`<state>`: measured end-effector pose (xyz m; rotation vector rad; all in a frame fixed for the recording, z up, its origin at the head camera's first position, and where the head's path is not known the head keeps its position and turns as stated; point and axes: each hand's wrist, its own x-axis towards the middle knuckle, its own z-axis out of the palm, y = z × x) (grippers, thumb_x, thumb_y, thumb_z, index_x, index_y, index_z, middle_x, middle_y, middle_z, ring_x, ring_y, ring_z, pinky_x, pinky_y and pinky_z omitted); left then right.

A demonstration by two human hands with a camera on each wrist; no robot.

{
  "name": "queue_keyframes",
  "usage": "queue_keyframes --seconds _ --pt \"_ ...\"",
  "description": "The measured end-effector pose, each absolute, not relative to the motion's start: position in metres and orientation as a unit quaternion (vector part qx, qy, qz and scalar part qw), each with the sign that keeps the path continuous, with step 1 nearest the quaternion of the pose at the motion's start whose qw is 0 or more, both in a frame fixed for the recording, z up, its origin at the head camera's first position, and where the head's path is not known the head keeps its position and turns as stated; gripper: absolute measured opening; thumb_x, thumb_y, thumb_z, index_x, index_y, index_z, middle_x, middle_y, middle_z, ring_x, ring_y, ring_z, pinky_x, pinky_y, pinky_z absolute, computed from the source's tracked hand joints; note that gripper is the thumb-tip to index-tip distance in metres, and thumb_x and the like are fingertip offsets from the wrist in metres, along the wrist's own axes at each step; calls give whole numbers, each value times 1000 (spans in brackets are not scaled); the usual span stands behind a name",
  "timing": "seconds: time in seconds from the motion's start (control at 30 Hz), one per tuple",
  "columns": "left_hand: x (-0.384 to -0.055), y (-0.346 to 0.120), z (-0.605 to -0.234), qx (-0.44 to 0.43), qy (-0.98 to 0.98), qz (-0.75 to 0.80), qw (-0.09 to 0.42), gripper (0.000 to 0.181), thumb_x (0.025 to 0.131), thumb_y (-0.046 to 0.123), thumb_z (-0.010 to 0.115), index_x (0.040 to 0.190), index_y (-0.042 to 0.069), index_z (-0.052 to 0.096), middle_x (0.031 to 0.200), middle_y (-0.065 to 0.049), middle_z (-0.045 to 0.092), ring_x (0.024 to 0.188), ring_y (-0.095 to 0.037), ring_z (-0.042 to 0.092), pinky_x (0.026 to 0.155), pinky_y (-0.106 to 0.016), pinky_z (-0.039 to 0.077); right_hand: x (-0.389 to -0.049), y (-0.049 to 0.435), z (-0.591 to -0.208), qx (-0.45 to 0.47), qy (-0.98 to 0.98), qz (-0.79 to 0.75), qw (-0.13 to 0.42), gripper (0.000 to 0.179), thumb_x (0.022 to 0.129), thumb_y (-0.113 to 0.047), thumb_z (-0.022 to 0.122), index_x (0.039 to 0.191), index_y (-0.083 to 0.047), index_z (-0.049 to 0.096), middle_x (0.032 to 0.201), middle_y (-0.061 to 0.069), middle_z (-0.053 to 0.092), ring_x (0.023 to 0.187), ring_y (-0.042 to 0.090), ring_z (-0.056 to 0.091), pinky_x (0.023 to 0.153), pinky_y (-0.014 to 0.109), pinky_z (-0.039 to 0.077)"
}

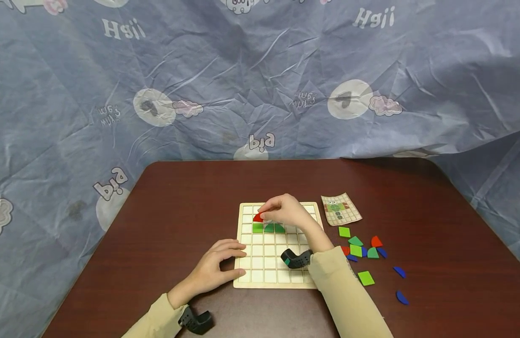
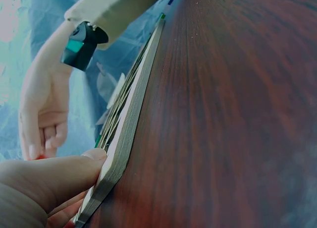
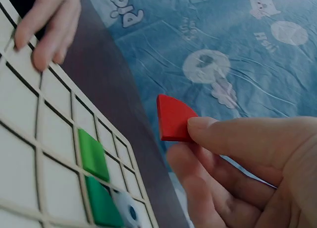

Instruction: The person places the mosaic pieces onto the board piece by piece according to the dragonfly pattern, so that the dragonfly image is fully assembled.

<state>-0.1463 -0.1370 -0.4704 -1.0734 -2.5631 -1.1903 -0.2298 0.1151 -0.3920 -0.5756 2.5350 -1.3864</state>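
Note:
My right hand (image 1: pixel 287 211) pinches a red quarter-circle tile (image 3: pixel 173 119) between thumb and fingers, over the upper left part of a pale wooden grid board (image 1: pixel 257 278). A light green square tile (image 3: pixel 93 153) lies in a cell of the board. Beside it is a dark green tile (image 3: pixel 103 203), with a round white-and-blue eye-like piece (image 3: pixel 128 210) close by. My left hand (image 1: pixel 213 265) rests at the board's left edge, fingers fairly straight; the thumb (image 2: pixel 91 161) touches the rim in the left wrist view.
A picture card (image 1: pixel 342 210) with a gridded design lies right of the board. Below it several loose tiles are scattered, among them a light green square (image 1: pixel 366 278), a red tile (image 1: pixel 376 241) and blue tiles (image 1: pixel 401 297). A patterned blue cloth (image 1: pixel 260 84) hangs behind the brown table (image 1: pixel 192 197).

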Motion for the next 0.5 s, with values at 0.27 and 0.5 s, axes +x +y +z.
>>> queue_keyframes --seconds 0.27,0.5 --pt "-147 -137 -474 -369 -841 -388 80 35 79 30 77 108 13 69 121 2 61 121 -21 46 100 -40 38 -226 93 -408 -171 873 -451 79 9 83 -18 72 90 -15 76 86 -3 70 75 11 62 64 29 51" --pt "-147 -138 -472 -365 -842 -390 75 34 79 28 77 108 14 69 121 3 60 121 -21 46 100 -39 38 -227 85 -419 -163 882 -436 69 7 84 -20 71 89 -19 76 89 -6 69 80 10 61 68 30 50"
